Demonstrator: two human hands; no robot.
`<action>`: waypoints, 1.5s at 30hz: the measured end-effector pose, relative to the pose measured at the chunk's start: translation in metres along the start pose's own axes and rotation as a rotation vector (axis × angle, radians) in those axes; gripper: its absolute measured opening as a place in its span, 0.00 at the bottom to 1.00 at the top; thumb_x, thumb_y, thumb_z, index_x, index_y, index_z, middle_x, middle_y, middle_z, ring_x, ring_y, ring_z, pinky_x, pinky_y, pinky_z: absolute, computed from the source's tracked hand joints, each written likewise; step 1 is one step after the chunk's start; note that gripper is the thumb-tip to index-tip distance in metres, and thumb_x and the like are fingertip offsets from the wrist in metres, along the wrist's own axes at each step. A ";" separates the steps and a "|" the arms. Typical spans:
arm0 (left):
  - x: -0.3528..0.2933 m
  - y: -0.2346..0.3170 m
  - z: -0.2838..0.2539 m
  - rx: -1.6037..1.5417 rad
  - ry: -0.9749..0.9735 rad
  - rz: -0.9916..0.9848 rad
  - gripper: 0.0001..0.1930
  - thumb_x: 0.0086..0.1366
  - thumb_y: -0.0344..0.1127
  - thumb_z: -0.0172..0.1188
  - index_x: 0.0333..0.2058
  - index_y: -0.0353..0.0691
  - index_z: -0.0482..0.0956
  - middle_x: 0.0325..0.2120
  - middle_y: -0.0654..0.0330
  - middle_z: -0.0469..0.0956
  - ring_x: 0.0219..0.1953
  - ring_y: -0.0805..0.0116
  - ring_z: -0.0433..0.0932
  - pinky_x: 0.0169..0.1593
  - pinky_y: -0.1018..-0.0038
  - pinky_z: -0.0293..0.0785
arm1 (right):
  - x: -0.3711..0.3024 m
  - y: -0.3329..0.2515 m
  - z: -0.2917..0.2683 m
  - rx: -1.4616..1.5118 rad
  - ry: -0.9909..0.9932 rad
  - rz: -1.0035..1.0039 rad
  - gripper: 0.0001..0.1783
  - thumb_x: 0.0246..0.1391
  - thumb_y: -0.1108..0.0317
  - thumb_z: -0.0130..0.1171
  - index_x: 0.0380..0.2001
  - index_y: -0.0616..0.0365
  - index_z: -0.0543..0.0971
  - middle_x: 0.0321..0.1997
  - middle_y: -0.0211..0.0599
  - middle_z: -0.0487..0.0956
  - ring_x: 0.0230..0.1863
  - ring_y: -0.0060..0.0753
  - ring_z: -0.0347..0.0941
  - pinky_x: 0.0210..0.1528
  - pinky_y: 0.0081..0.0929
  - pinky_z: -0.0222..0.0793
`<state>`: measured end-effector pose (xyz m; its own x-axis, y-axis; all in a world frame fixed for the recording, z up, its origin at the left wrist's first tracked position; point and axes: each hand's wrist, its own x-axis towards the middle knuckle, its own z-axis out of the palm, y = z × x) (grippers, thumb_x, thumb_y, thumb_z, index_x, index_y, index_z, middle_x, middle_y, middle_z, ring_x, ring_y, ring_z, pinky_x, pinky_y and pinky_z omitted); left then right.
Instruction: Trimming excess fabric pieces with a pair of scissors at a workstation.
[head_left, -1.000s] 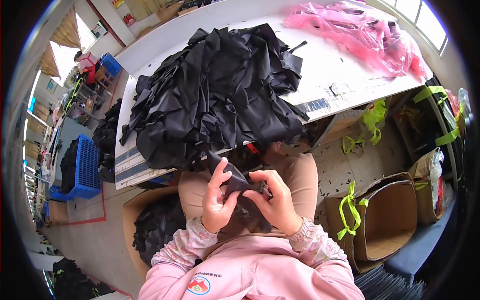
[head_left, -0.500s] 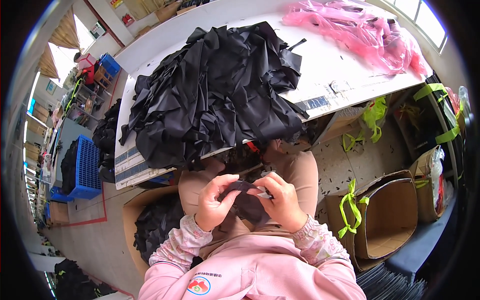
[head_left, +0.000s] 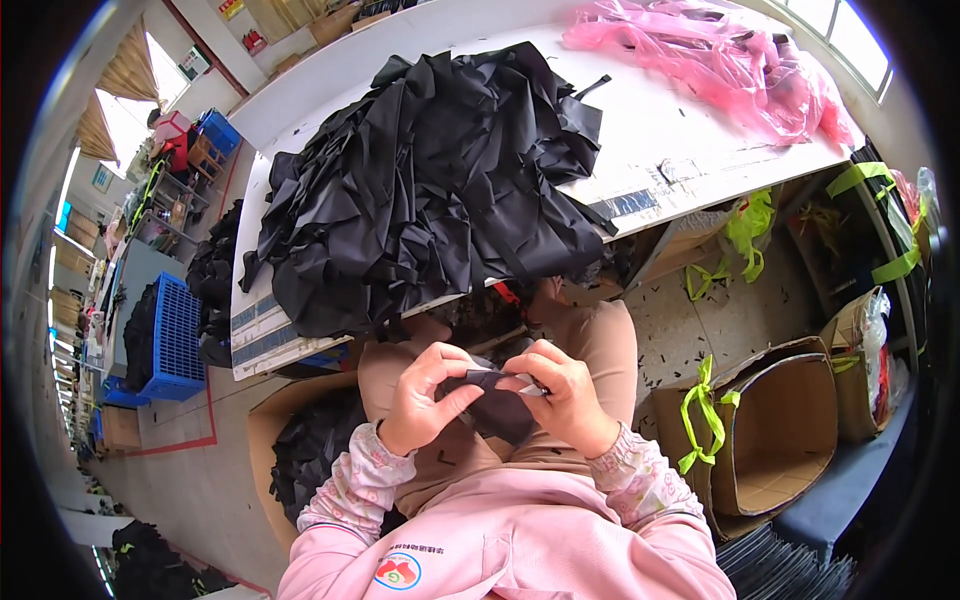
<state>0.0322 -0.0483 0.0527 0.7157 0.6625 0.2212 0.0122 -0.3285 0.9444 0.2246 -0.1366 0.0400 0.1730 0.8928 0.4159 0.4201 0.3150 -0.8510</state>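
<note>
Over my lap, a small piece of black fabric point(head_left: 505, 412) is stretched between my two hands and hangs down between them. My left hand point(head_left: 420, 400) pinches its left end between thumb and fingers. At the other end, my right hand point(head_left: 568, 398) is closed on the fabric. A small pale, partly metallic-looking object point(head_left: 533, 389) shows at the right fingertips; its kind is too small to make out. Beyond my knees, a large heap of black fabric pieces point(head_left: 430, 180) covers much of the white table point(head_left: 690, 185) and droops over its near edge.
Pink plastic bags point(head_left: 715, 75) lie at the table's far right. An open cardboard box point(head_left: 775, 430) with a yellow-green tie stands right of me. Another carton point(head_left: 262, 425), holding black fabric, is by my left leg. A blue crate point(head_left: 180, 340) stands farther left.
The fabric between my hands looks flatter and less bunched than before. My left hand has shifted slightly left and down. A small dark scrap now shows on my lap.
</note>
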 end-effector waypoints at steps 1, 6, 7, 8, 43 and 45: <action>0.000 0.000 0.000 0.000 0.000 -0.001 0.10 0.57 0.23 0.64 0.39 0.35 0.80 0.41 0.57 0.74 0.43 0.66 0.72 0.47 0.73 0.69 | 0.001 0.000 -0.002 0.027 -0.019 0.009 0.12 0.42 0.79 0.66 0.33 0.61 0.78 0.26 0.38 0.74 0.26 0.40 0.73 0.27 0.30 0.69; 0.009 0.012 0.004 0.288 0.148 0.175 0.03 0.58 0.30 0.63 0.29 0.38 0.80 0.48 0.55 0.73 0.51 0.62 0.67 0.56 0.63 0.62 | 0.004 -0.001 -0.007 0.057 -0.072 -0.006 0.12 0.42 0.79 0.66 0.32 0.61 0.78 0.27 0.39 0.74 0.28 0.40 0.74 0.29 0.29 0.69; 0.010 0.013 0.004 0.347 0.151 0.256 0.03 0.59 0.30 0.61 0.29 0.37 0.79 0.47 0.55 0.74 0.49 0.64 0.69 0.56 0.63 0.61 | 0.005 -0.001 -0.006 0.080 -0.087 -0.014 0.12 0.42 0.79 0.66 0.32 0.62 0.78 0.27 0.39 0.75 0.28 0.41 0.74 0.30 0.29 0.69; 0.008 0.008 0.002 0.347 0.152 0.255 0.03 0.59 0.30 0.61 0.29 0.37 0.79 0.47 0.55 0.74 0.49 0.64 0.69 0.56 0.63 0.61 | 0.005 -0.002 -0.006 0.104 -0.102 -0.022 0.12 0.42 0.79 0.66 0.32 0.62 0.77 0.28 0.39 0.75 0.28 0.41 0.74 0.30 0.29 0.70; -0.004 -0.001 0.015 -0.838 -0.109 -0.422 0.07 0.59 0.22 0.60 0.36 0.36 0.80 0.48 0.55 0.76 0.50 0.68 0.74 0.55 0.70 0.69 | -0.008 0.020 -0.004 0.432 -0.193 0.334 0.17 0.50 0.79 0.63 0.43 0.60 0.73 0.32 0.29 0.76 0.34 0.18 0.71 0.38 0.18 0.69; -0.006 -0.005 0.021 -0.905 -0.168 -0.447 0.07 0.56 0.23 0.61 0.35 0.36 0.80 0.49 0.53 0.76 0.49 0.65 0.75 0.56 0.69 0.68 | -0.010 0.023 0.003 0.629 -0.159 0.429 0.16 0.51 0.80 0.62 0.43 0.60 0.73 0.32 0.29 0.76 0.33 0.18 0.71 0.38 0.17 0.68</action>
<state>0.0419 -0.0648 0.0417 0.8643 0.4742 -0.1676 -0.1804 0.6034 0.7767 0.2303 -0.1369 0.0153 0.0567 0.9984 -0.0019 -0.2471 0.0122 -0.9689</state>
